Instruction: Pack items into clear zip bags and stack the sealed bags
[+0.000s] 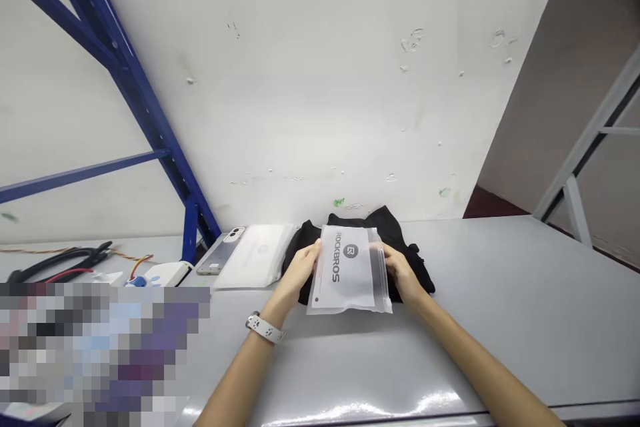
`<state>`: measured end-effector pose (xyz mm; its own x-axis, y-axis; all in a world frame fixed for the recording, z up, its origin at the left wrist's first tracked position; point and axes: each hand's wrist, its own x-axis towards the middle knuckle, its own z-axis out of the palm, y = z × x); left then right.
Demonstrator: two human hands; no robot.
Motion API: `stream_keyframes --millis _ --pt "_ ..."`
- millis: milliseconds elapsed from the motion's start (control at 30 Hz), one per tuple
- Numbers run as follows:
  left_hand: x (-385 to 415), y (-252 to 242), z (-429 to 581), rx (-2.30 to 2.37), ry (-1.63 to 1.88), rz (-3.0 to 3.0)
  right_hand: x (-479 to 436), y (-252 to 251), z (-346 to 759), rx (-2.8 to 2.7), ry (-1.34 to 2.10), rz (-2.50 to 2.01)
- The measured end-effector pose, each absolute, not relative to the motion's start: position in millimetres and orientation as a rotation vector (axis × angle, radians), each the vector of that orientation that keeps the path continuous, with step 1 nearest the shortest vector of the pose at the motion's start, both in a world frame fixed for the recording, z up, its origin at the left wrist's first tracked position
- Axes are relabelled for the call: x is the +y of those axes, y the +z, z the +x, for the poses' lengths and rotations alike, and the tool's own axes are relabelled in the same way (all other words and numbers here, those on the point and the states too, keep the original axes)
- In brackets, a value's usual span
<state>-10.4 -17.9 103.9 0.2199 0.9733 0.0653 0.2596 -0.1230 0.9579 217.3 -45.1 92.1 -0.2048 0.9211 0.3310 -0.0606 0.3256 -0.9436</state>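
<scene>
A frosted zip bag [345, 267] printed ROCKBROS, with a white sheet or card inside, is held up over the grey table. My left hand [303, 265], with a white strap on the wrist, grips its left edge. At the zip side, my right hand [401, 273] pinches the right edge; part of its fingers is behind the clear strip. Behind the bag lies a bundle of black cloth [387, 223], partly hidden by the bag and both hands.
Left of the cloth lie another frosted bag [257, 257] and a phone [219, 255]. Farther left are a white power strip [167, 273] and black cables [75, 257]. A blue metal frame [145, 107] rises against the white wall [310, 80]. The lower left is pixelated.
</scene>
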Motion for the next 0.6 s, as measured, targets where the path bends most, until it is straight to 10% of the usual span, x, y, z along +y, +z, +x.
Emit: stream_keyframes --millis 600 --pt "30.2 144.1 -138.3 1.873 1.094 1.827 -19.3 72.4 254.7 -1.067 1.051 -1.344"
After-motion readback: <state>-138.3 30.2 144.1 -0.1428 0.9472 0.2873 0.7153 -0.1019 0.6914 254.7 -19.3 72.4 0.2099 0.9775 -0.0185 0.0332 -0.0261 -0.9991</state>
